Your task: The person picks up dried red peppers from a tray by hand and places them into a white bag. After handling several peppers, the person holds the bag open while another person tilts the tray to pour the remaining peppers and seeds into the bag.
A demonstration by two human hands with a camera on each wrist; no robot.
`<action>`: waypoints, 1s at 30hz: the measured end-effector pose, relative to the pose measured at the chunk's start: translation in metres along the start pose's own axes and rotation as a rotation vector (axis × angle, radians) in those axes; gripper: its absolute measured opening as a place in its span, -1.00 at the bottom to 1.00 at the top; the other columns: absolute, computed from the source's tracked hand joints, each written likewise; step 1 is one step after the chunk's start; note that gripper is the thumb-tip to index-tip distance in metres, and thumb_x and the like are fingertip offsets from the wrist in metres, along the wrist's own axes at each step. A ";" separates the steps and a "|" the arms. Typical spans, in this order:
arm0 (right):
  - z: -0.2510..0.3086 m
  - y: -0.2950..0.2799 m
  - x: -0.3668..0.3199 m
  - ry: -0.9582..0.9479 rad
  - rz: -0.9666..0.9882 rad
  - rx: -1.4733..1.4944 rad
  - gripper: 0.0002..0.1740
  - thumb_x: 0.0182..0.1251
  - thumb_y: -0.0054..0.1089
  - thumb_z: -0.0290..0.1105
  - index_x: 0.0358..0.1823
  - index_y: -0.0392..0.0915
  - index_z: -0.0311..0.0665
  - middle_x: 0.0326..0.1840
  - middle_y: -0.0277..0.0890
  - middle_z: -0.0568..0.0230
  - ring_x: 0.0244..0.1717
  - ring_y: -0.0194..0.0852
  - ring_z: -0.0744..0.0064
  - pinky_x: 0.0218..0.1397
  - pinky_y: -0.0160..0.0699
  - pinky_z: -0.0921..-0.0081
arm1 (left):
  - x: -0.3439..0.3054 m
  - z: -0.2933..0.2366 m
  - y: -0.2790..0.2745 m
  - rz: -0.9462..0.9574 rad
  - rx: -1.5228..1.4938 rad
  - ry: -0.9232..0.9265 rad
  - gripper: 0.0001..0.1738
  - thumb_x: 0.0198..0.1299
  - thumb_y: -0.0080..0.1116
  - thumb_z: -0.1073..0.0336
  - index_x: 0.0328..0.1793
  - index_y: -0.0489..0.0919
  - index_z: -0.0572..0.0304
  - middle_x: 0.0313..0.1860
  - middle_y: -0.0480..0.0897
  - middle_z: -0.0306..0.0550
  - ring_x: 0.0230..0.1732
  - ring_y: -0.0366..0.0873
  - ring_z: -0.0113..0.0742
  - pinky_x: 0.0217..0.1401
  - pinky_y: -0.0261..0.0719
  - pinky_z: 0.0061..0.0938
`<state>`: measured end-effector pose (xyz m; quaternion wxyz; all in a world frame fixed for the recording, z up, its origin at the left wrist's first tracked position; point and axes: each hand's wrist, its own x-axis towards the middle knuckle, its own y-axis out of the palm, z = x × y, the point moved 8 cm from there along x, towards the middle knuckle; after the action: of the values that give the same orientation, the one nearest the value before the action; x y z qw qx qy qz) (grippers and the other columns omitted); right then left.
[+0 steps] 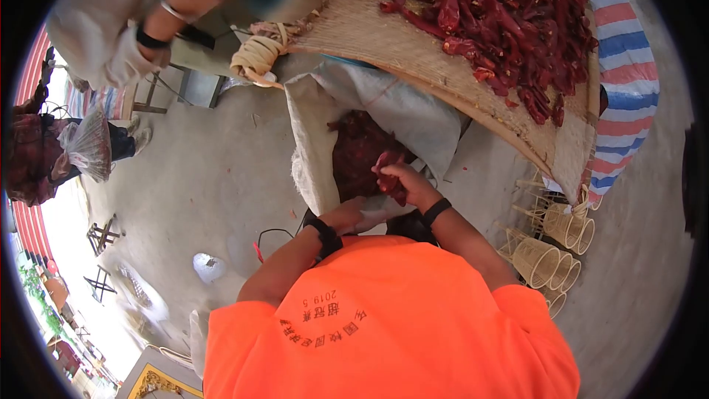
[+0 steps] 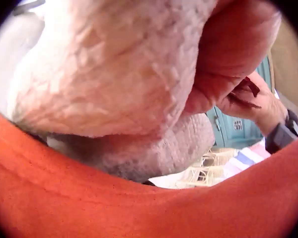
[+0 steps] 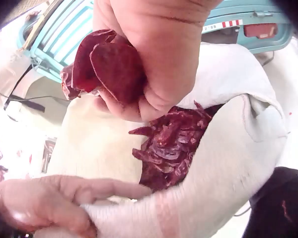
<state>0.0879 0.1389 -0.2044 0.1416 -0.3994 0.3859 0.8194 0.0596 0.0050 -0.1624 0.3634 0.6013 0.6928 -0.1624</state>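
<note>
Several dried red chilies (image 3: 114,67) are gripped in my right hand (image 3: 164,49), above the mouth of a whitish woven sack (image 3: 228,163). Inside the sack lie more dark red chilies (image 3: 174,144). My left hand (image 3: 49,203) pinches the near rim of the sack, its fingers lying over the edge and the thumb outside. In the head view, my right hand (image 1: 412,183) is over the sack opening, with the left hand (image 1: 346,216) at the near rim. The left hand's palm fills much of the left wrist view, and part of its grip is hidden there.
A woven mat (image 1: 436,77) heaped with red chilies (image 1: 502,22) stands beyond the sack, beside striped cloth (image 1: 624,74). Bamboo baskets (image 1: 535,260) are on the floor at right. Another person's arm (image 1: 173,18) is at upper left; someone else stands at far left.
</note>
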 end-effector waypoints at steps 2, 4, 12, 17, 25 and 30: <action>0.013 -0.005 -0.010 -0.077 -0.066 0.075 -0.76 0.18 0.24 -0.42 -0.13 0.50 -0.25 -0.25 0.58 0.27 -0.32 0.61 0.36 -0.25 0.62 0.45 | -0.001 -0.004 0.010 0.175 0.280 0.017 -0.36 0.02 0.06 0.43 0.34 0.40 0.21 0.16 0.55 0.20 0.18 0.49 -0.04 0.20 0.41 -0.31; 0.015 -0.017 -0.016 -0.079 -0.097 0.099 -0.71 0.17 0.24 -0.43 -0.06 0.48 -0.23 -0.19 0.56 0.27 -0.27 0.60 0.32 -0.24 0.63 0.43 | 0.003 0.005 0.018 0.238 0.441 0.064 -0.48 0.04 0.08 0.37 0.22 0.52 0.21 0.10 0.58 0.17 0.14 0.52 -0.02 0.18 0.43 -0.30; 0.029 -0.036 -0.049 -0.045 -0.156 -0.240 -0.65 0.14 0.22 -0.44 -0.02 0.42 -0.24 -0.23 0.50 0.25 -0.32 0.60 0.34 -0.30 0.64 0.40 | -0.008 0.019 0.062 0.133 0.516 0.389 -0.62 0.05 0.02 0.28 0.02 0.62 0.12 -0.09 0.65 0.11 0.00 0.56 0.06 0.05 0.48 -0.25; 0.052 -0.031 -0.066 -0.101 -0.005 -0.335 -0.68 0.16 0.21 -0.45 -0.04 0.42 -0.23 -0.27 0.49 0.33 -0.38 0.54 0.48 -0.32 0.60 0.46 | -0.058 -0.030 0.071 -0.048 0.517 0.148 -0.67 0.04 0.00 0.31 -0.06 0.64 0.11 -0.14 0.63 0.14 -0.04 0.54 0.08 0.03 0.46 -0.22; 0.073 0.018 -0.122 -0.285 -0.039 -0.746 -0.78 0.23 0.16 -0.37 -0.12 0.45 -0.24 -0.37 0.49 0.33 -0.38 0.46 0.56 -0.34 0.51 0.45 | -0.084 -0.004 0.095 -0.133 0.419 0.162 -0.69 0.02 0.14 0.23 -0.09 0.66 0.10 -0.17 0.62 0.05 -0.09 0.55 -0.06 0.00 0.48 -0.27; 0.034 0.040 -0.081 -0.484 -0.128 -1.477 -0.64 0.04 0.17 -0.40 -0.06 0.49 -0.27 -0.36 0.54 0.20 -0.44 0.56 0.41 -0.40 0.56 0.40 | -0.102 -0.010 0.070 -0.202 0.497 0.435 -0.71 0.05 0.03 0.31 -0.12 0.68 0.06 -0.15 0.68 0.04 -0.04 0.57 0.06 0.04 0.48 -0.17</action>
<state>0.0996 0.1444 -0.1089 -0.0339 -0.2219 -0.3250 0.9187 0.1242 -0.0456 -0.0694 0.0317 0.6203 0.7494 -0.2293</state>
